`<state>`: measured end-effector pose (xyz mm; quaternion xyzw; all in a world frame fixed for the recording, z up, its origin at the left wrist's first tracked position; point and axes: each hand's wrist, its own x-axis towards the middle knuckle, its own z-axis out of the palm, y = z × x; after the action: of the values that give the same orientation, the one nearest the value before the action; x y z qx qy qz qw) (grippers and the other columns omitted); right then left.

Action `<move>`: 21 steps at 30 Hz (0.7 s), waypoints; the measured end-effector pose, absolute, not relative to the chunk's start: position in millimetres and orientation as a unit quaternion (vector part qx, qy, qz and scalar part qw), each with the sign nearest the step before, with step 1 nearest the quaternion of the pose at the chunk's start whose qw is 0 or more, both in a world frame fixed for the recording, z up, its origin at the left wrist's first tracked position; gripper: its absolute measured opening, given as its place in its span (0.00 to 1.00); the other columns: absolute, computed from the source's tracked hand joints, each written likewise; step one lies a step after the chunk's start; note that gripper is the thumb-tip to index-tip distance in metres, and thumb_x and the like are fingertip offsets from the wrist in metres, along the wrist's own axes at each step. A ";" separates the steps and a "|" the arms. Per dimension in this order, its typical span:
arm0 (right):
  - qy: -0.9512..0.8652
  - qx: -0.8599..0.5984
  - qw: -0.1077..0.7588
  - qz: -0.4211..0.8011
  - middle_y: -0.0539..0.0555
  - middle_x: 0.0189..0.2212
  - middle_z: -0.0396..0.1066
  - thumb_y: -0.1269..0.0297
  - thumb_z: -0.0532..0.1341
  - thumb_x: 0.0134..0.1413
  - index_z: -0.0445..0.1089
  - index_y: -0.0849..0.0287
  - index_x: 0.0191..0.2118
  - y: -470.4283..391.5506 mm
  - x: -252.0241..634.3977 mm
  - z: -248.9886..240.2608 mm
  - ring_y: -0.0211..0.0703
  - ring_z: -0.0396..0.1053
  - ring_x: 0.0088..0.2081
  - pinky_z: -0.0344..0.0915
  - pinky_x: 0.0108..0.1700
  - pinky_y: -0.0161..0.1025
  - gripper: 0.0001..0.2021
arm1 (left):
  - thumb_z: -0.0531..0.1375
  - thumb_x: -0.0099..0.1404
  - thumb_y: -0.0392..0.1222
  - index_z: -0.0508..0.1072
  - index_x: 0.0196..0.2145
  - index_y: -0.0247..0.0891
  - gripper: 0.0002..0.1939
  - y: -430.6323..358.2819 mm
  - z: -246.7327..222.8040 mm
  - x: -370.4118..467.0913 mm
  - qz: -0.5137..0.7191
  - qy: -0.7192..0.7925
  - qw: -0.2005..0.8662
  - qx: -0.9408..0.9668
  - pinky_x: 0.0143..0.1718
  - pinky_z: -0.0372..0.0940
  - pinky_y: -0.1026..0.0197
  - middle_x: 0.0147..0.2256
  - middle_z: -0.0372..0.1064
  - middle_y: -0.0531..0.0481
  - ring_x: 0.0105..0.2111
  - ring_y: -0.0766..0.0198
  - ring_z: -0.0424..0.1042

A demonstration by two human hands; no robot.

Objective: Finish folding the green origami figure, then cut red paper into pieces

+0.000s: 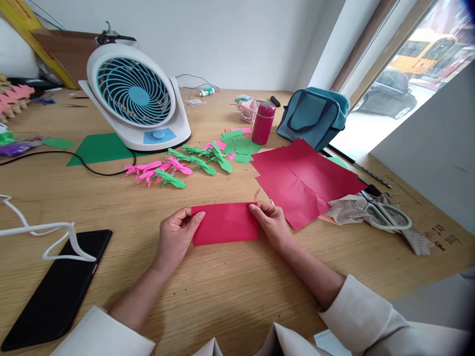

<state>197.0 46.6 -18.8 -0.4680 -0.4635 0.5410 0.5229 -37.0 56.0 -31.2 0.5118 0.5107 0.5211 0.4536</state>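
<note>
A small rectangle of red paper (225, 225) is stretched between my two hands, just above the wooden table. My left hand (177, 235) pinches its upper left corner, the thumb lying on the front. At the upper right corner, my right hand (272, 222) pinches the same sheet, thumb in front and fingers behind. Larger red sheets (300, 180) lie in an overlapping pile beyond my right hand. Farther back, folded green paper figures (200, 160) and folded pink paper figures (148, 170) lie in a loose group.
A white and blue fan (135, 96) stands at the back left on a green sheet (96, 148). A red flask (263, 122) and a teal bag (313, 116) stand behind the red pile. Scissors (389, 217) rest on crumpled cloth at right. A black phone (55, 291) lies at left.
</note>
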 end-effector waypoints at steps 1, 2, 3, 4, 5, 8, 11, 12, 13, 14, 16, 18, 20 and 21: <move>-0.467 -0.469 0.524 0.536 0.46 0.18 0.56 0.48 0.65 0.52 0.66 0.56 0.21 46.6 197.0 -19.1 0.35 0.51 0.23 0.49 0.26 0.35 0.19 | 0.67 0.57 0.49 0.73 0.27 0.37 0.13 55.7 -31.2 -36.9 0.520 0.512 0.452 0.514 0.27 0.63 0.67 0.25 0.69 0.55 0.25 0.69 0.64; -0.470 -0.471 0.526 0.530 0.45 0.18 0.55 0.48 0.64 0.52 0.64 0.56 0.20 46.7 197.0 -19.4 0.35 0.50 0.23 0.48 0.26 0.35 0.20 | 0.67 0.57 0.49 0.73 0.27 0.37 0.13 55.5 -31.0 -36.7 0.518 0.514 0.449 0.516 0.27 0.62 0.67 0.25 0.68 0.55 0.25 0.69 0.64; -0.473 -0.475 0.527 0.522 0.45 0.18 0.54 0.48 0.64 0.52 0.63 0.56 0.20 46.8 197.0 -19.9 0.35 0.49 0.22 0.47 0.26 0.35 0.20 | 0.67 0.57 0.49 0.72 0.27 0.37 0.13 55.2 -30.6 -36.5 0.515 0.518 0.446 0.518 0.27 0.62 0.67 0.24 0.67 0.55 0.24 0.69 0.63; -0.476 -0.479 0.529 0.514 0.45 0.18 0.53 0.48 0.65 0.52 0.62 0.56 0.19 46.9 197.1 -20.4 0.35 0.48 0.22 0.46 0.26 0.35 0.21 | 0.67 0.57 0.50 0.72 0.26 0.37 0.14 54.8 -29.9 -36.1 0.513 0.522 0.441 0.520 0.27 0.62 0.67 0.23 0.66 0.56 0.24 0.69 0.63; -0.479 -0.482 0.531 0.506 0.45 0.18 0.52 0.48 0.65 0.52 0.61 0.56 0.19 47.1 197.2 -21.0 0.35 0.47 0.22 0.45 0.26 0.35 0.22 | 0.67 0.57 0.50 0.71 0.25 0.37 0.14 54.5 -29.0 -35.6 0.511 0.526 0.435 0.523 0.26 0.61 0.67 0.22 0.65 0.56 0.23 0.69 0.62; -0.488 -0.489 0.534 0.488 0.45 0.17 0.51 0.50 0.65 0.52 0.60 0.57 0.18 47.9 197.9 -22.9 0.35 0.47 0.22 0.45 0.25 0.36 0.22 | 0.66 0.57 0.51 0.69 0.23 0.37 0.16 53.5 -25.7 -34.0 0.502 0.536 0.417 0.535 0.24 0.58 0.67 0.20 0.61 0.57 0.22 0.69 0.59; -0.494 -0.493 0.530 0.482 0.45 0.18 0.54 0.51 0.64 0.54 0.63 0.57 0.20 48.7 199.2 -25.2 0.34 0.49 0.22 0.46 0.25 0.35 0.20 | 0.65 0.57 0.51 0.66 0.22 0.38 0.17 52.9 -23.4 -32.8 0.494 0.544 0.401 0.548 0.23 0.55 0.67 0.20 0.59 0.57 0.22 0.70 0.57; -0.497 -0.495 0.528 0.479 0.45 0.18 0.55 0.51 0.64 0.54 0.64 0.57 0.20 48.9 199.7 -26.0 0.34 0.49 0.23 0.47 0.25 0.35 0.19 | 0.65 0.57 0.51 0.66 0.22 0.38 0.17 52.8 -23.0 -32.5 0.492 0.544 0.396 0.552 0.23 0.55 0.67 0.20 0.58 0.58 0.22 0.70 0.57; -0.499 -0.498 0.526 0.476 0.45 0.19 0.56 0.51 0.64 0.54 0.65 0.57 0.21 49.0 200.2 -26.8 0.34 0.50 0.23 0.48 0.25 0.35 0.19 | 0.64 0.58 0.50 0.65 0.22 0.38 0.17 52.8 -22.9 -32.4 0.491 0.545 0.392 0.555 0.23 0.54 0.67 0.20 0.57 0.58 0.22 0.70 0.56; -0.500 -0.500 0.523 0.476 0.46 0.19 0.56 0.51 0.64 0.54 0.65 0.58 0.21 49.1 200.6 -27.5 0.34 0.50 0.23 0.48 0.25 0.34 0.19 | 0.64 0.58 0.50 0.65 0.21 0.38 0.17 52.7 -23.0 -32.3 0.489 0.546 0.389 0.559 0.23 0.54 0.67 0.20 0.56 0.58 0.22 0.70 0.55; -0.498 -0.503 0.518 0.481 0.46 0.19 0.57 0.51 0.65 0.54 0.66 0.58 0.22 49.0 201.3 -28.7 0.34 0.51 0.23 0.49 0.25 0.34 0.18 | 0.64 0.59 0.50 0.65 0.22 0.37 0.17 52.6 -23.6 -32.4 0.486 0.549 0.387 0.560 0.23 0.53 0.67 0.20 0.56 0.58 0.22 0.71 0.55; -0.494 -0.505 0.513 0.487 0.46 0.20 0.59 0.50 0.64 0.53 0.68 0.58 0.24 48.6 201.5 -29.3 0.35 0.52 0.24 0.50 0.26 0.34 0.17 | 0.63 0.59 0.51 0.65 0.22 0.37 0.17 52.5 -24.5 -32.6 0.483 0.550 0.392 0.557 0.23 0.53 0.67 0.20 0.56 0.58 0.22 0.70 0.55; -0.494 -0.509 0.512 0.485 0.46 0.20 0.59 0.49 0.65 0.53 0.68 0.58 0.23 48.3 201.3 -29.0 0.35 0.53 0.24 0.50 0.26 0.34 0.18 | 0.63 0.59 0.52 0.66 0.23 0.37 0.17 52.5 -25.3 -32.9 0.480 0.551 0.396 0.557 0.23 0.53 0.67 0.20 0.57 0.57 0.22 0.70 0.55; -0.495 -0.511 0.511 0.483 0.46 0.20 0.59 0.49 0.65 0.52 0.67 0.58 0.23 48.2 201.2 -28.7 0.35 0.52 0.24 0.50 0.25 0.34 0.19 | 0.63 0.59 0.52 0.66 0.23 0.37 0.17 52.5 -25.5 -33.2 0.478 0.551 0.396 0.558 0.24 0.54 0.66 0.20 0.57 0.57 0.22 0.70 0.55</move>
<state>201.2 48.2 -28.7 -0.5110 -0.4949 0.4827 0.5109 -33.2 52.5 -25.5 0.5579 0.5506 0.4781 0.3962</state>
